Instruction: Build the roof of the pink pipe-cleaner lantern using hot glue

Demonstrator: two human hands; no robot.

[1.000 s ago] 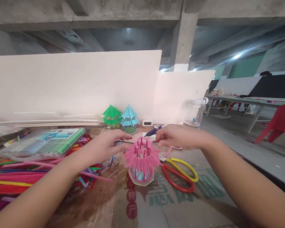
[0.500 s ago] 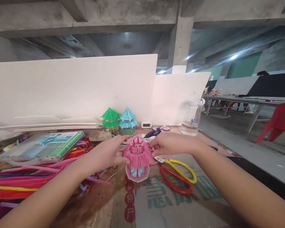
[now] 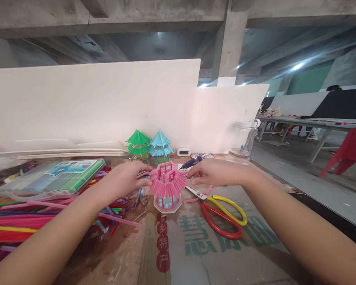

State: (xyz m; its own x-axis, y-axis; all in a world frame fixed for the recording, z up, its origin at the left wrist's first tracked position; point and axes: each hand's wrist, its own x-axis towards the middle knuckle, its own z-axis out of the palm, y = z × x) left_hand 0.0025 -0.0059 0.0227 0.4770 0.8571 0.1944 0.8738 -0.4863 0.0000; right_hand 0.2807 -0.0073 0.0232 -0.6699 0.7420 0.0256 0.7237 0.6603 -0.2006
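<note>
A pink pavilion model (image 3: 168,185) made of fuzzy pipe cleaners stands upright on a pale, many-sided base, with a light blue filling low inside and bare pink posts at the top. My left hand (image 3: 129,176) is at the left edge of its flared roof, thumb and forefinger apart; whether the fingertips touch the roof is unclear. On the other side my right hand (image 3: 207,173) hovers close to the roof edge, fingers loosely bent, nothing visible in them. Scissors (image 3: 218,209) with one red and one yellow handle lie below my right hand, beside a loose pink strip (image 3: 192,200).
Green (image 3: 138,142) and blue (image 3: 160,143) pavilion models stand by the white board. A glue gun (image 3: 192,162), small digital clock (image 3: 183,152) and clear jug (image 3: 243,138) sit at the back. Leftward are a plastic marker case (image 3: 56,178) and piled pipe cleaners (image 3: 20,221).
The pink pavilion has shifted slightly away from me, and both hands have loosened from its sides. More of the pink strip by the scissors shows. The view has tilted a little.
</note>
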